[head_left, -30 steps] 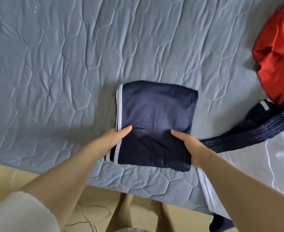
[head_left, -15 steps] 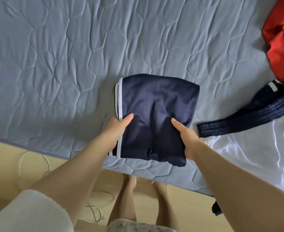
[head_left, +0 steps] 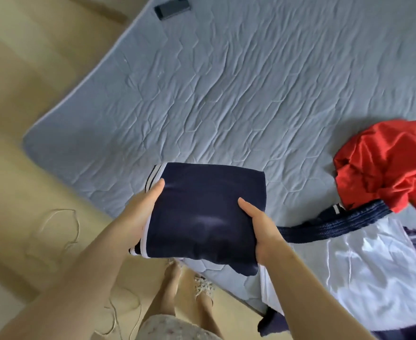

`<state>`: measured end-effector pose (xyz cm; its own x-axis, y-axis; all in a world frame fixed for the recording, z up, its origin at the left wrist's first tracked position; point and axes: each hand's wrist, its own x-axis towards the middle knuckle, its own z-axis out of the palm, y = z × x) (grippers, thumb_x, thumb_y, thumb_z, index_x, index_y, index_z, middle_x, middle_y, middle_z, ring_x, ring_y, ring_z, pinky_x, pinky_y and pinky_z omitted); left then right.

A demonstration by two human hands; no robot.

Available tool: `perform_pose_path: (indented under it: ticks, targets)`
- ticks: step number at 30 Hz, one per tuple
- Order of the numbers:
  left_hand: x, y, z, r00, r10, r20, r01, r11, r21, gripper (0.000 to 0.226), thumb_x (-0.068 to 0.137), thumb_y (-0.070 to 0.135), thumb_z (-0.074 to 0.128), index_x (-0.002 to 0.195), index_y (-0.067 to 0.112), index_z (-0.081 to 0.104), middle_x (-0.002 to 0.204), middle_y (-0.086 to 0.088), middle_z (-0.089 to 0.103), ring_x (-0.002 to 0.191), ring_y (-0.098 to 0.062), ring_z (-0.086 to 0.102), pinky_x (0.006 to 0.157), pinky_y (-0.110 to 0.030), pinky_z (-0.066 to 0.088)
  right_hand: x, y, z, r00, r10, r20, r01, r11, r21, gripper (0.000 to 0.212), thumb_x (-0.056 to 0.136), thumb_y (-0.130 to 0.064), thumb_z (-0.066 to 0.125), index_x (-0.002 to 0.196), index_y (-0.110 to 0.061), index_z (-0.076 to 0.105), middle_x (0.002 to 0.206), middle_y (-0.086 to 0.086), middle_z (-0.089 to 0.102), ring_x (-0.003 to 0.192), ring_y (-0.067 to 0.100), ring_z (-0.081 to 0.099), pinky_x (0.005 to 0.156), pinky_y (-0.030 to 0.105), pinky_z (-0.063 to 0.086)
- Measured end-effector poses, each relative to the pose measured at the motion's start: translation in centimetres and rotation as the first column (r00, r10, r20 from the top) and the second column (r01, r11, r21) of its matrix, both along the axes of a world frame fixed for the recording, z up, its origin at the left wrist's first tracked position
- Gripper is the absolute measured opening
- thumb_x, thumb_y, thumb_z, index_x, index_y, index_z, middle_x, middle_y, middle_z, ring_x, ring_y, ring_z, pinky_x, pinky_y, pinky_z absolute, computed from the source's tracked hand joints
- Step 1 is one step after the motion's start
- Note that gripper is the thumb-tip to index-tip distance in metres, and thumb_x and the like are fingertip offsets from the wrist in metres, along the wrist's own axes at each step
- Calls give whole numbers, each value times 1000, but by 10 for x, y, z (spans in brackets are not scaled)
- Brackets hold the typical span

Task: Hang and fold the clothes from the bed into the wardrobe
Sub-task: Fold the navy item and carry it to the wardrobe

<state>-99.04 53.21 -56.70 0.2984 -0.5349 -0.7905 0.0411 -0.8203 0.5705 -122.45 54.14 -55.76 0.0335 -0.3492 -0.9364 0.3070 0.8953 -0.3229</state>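
Note:
A folded navy garment [head_left: 202, 212] with white stripes along its left edge is held just above the near edge of the grey-blue quilted bed [head_left: 251, 94]. My left hand [head_left: 143, 212] grips its left side, thumb on top and fingers hidden underneath. My right hand [head_left: 261, 229] grips its right side the same way. A red garment [head_left: 383, 163] lies crumpled at the right of the bed. Next to it lie a navy ribbed garment [head_left: 337, 224] and a shiny white garment [head_left: 374, 271].
A dark phone [head_left: 172, 7] lies at the far corner of the bed. The tan floor [head_left: 18, 143] runs along the left, with a thin cord [head_left: 62, 231] looping on it. My legs and feet [head_left: 177, 285] stand at the bed's near edge.
Both hands have lifted the folded navy garment off the bed and drawn it toward me. The view has swung left, showing the bed's corner, the floor and the phone.

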Motion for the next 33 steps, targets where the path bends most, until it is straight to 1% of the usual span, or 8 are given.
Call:
perform_pose_path:
  ticks: [3, 6, 10, 14, 17, 21, 25, 33]
  targets:
    - [16, 1, 56, 988, 153, -37, -156, 983, -94, 25, 88, 54, 49, 95, 32, 60, 81, 20, 54, 71, 9, 62, 63, -6, 38, 13, -14, 54, 997, 65, 34, -62, 994, -90, 40, 71, -38, 77, 102, -14, 68, 91, 9, 74, 87, 31, 70, 83, 45, 54]
    - [37, 9, 110, 987, 150, -60, -158, 972, -174, 27, 85, 58, 52, 73, 35, 58, 60, 24, 59, 45, 12, 55, 46, -12, 40, 34, -29, 104, 988, 147, 51, -136, 975, -175, 41, 71, -38, 76, 103, -15, 67, 91, 9, 74, 83, 31, 71, 76, 42, 56]
    - [76, 25, 166, 965, 191, -177, -227, 950, -213, 30, 80, 57, 59, 78, 31, 74, 80, 12, 74, 70, -5, 70, 61, -25, 50, 74, -38, 157, 963, 258, 76, -230, 937, -263, 44, 72, -38, 75, 107, -14, 66, 96, 10, 74, 87, 32, 70, 79, 44, 55]
    - [117, 43, 220, 945, 268, -186, -310, 914, -261, 29, 84, 50, 59, 76, 26, 72, 70, 9, 73, 62, -7, 70, 53, -21, 47, 123, -40, 197, 922, 371, 116, -318, 892, -321, 45, 74, -39, 73, 110, -14, 66, 99, 10, 73, 87, 32, 70, 72, 41, 56]
    - [155, 61, 243, 906, 350, -240, -410, 868, -280, 29, 83, 47, 60, 99, 24, 69, 86, 3, 75, 72, -15, 72, 60, -27, 47, 171, -41, 220, 880, 463, 107, -402, 845, -352, 42, 75, -40, 72, 107, -12, 67, 97, 11, 73, 83, 31, 71, 66, 39, 56]
    - [217, 87, 262, 839, 489, -239, -543, 778, -317, 28, 83, 43, 63, 95, 19, 70, 82, 0, 75, 69, -19, 72, 63, -30, 47, 250, -48, 243, 791, 607, 76, -533, 745, -401, 36, 77, -38, 70, 101, -11, 70, 95, 11, 73, 81, 31, 71, 66, 38, 56]
    - [298, 106, 273, 759, 606, -239, -648, 670, -362, 31, 83, 42, 63, 100, 16, 69, 92, -5, 73, 87, -25, 68, 79, -36, 49, 345, -52, 261, 690, 723, 43, -631, 629, -453, 34, 77, -33, 68, 102, -11, 69, 94, 12, 73, 79, 31, 72, 65, 38, 55]
    - [462, 137, 309, 688, 695, -207, -708, 583, -398, 28, 85, 43, 61, 96, 18, 66, 93, -7, 71, 90, -28, 66, 71, -37, 49, 537, -49, 291, 573, 819, 30, -693, 503, -516, 33, 75, -31, 67, 103, -12, 67, 89, 11, 74, 73, 29, 72, 61, 35, 54]
